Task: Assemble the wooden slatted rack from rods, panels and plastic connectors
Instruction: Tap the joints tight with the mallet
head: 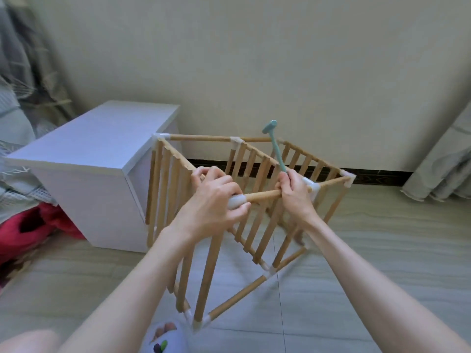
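Observation:
A wooden slatted rack [257, 174] stands on the floor, its rods joined by white plastic connectors at the corners. My left hand [216, 197] grips a white connector [235, 202] at the near top corner. A wooden rod [262, 195] runs from that connector to the right. My right hand [293, 192] holds this rod's right part and also a small teal plastic mallet [274, 143], whose head points up. Another white connector [313, 187] sits just right of my right hand.
A white cabinet [84, 179] stands left of the rack, touching or nearly touching its far left corner. Red cloth [30, 230] lies at the left edge. The wall with a dark skirting is behind. A curtain [446, 164] hangs at the right. Tiled floor [356, 250] surrounds the rack.

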Motion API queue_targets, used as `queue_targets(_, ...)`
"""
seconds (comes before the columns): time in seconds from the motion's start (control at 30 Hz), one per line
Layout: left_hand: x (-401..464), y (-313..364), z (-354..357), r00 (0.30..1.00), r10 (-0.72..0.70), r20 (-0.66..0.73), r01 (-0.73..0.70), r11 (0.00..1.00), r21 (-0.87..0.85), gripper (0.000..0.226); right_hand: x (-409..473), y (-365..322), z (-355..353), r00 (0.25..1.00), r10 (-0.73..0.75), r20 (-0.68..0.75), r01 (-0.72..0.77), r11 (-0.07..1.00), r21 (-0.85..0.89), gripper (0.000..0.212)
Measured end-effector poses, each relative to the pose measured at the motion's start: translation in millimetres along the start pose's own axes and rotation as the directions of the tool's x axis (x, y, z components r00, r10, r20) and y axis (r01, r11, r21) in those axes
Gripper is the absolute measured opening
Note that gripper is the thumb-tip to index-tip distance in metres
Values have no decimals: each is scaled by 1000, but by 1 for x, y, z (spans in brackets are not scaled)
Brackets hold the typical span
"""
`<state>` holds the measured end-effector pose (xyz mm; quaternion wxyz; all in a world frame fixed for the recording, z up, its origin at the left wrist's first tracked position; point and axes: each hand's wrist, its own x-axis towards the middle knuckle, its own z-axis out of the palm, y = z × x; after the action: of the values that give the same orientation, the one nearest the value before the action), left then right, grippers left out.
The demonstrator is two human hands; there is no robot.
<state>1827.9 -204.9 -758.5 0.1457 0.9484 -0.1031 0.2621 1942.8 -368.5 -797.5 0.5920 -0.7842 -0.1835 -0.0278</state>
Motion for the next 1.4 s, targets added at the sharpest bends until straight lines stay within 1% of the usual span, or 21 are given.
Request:
queue_targets(0.1,51,24,-26,989,56,135,-59,998,19,30,9,-14,-30,992,5,-124,-2,1000,25,28)
queue_targets(0.2,101,56,-40,959,125,254,-147,987,69,33,10,-18,-63,968,45,-246,-27,997,75,24)
queue_targets(0.3,136,78,-42,935,171,311,-203,976,72,25,4,-13,-86,937,126,-325,-78,984,158,28)
queue_targets(0.37,151,85,-39,945,188,267,-215,974,72,20,-2,-13,-95,917,168,-362,-100,975,199,29)
queue_targets(0.4,155,88,-37,957,184,225,-207,975,83,29,-3,-13,-99,907,189,-377,-107,968,226,28)
queue_targets(0.43,156,92,-35,972,167,167,-183,979,89,43,-6,-13,-102,897,208,-391,-110,960,258,28)
queue_targets(0.47,156,97,-31,986,138,98,-145,987,75,58,-8,-14,-105,885,233,-403,-115,948,296,28)
queue_targets(0.5,155,103,-27,993,112,23,-113,993,36,67,-10,-13,-108,871,267,-412,-123,931,342,27)
queue_targets(0.57,150,116,-15,990,100,-95,-106,992,-64,68,-15,-11,-111,836,339,-431,-135,890,436,28)
queue_targets(0.63,146,131,0,983,111,-145,-131,982,-136,63,-24,-6,-112,795,400,-456,-151,859,490,29)
queue_targets(0.73,137,150,22,974,179,-141,-198,971,-135,63,-42,7,-108,718,478,-506,-187,833,521,30)
queue_targets(0.83,118,164,53,945,324,-40,-326,941,-95,65,-65,32,-97,630,528,-570,-233,829,509,30)
queue_targets(0.9,101,173,75,909,416,29,-412,906,-94,67,-81,52,-91,611,575,-543,-270,797,540,28)
queue_targets(0.93,94,175,84,897,442,33,-437,894,-100,67,-87,60,-90,614,594,-520,-290,782,551,27)
queue_targets(1.0,87,172,93,900,436,-5,-433,891,-137,66,-95,66,-94,643,595,-483,-302,776,554,28)
queue_targets(1.07,86,162,94,910,413,-36,-413,894,-173,66,-98,60,-106,674,558,-484,-272,797,540,28)
queue_targets(1.13,85,156,91,910,414,-16,-409,892,-194,65,-95,48,-120,695,504,-514,-247,838,487,28)
queue_targets(1.23,84,159,90,908,419,20,-406,890,-210,67,-93,33,-141,711,380,-591,-235,921,310,28)
queue_targets(1.3,81,156,93,908,418,4,-408,888,-214,67,-101,16,-154,723,276,-634,-222,961,166,28)
queue_targets(1.33,78,150,93,916,401,-13,-394,892,-221,65,-107,6,-163,750,215,-626,-210,974,83,28)
queue_targets(1.4,69,135,93,940,337,-48,-339,916,-215,62,-114,-23,-186,854,92,-512,-187,973,-137,30)
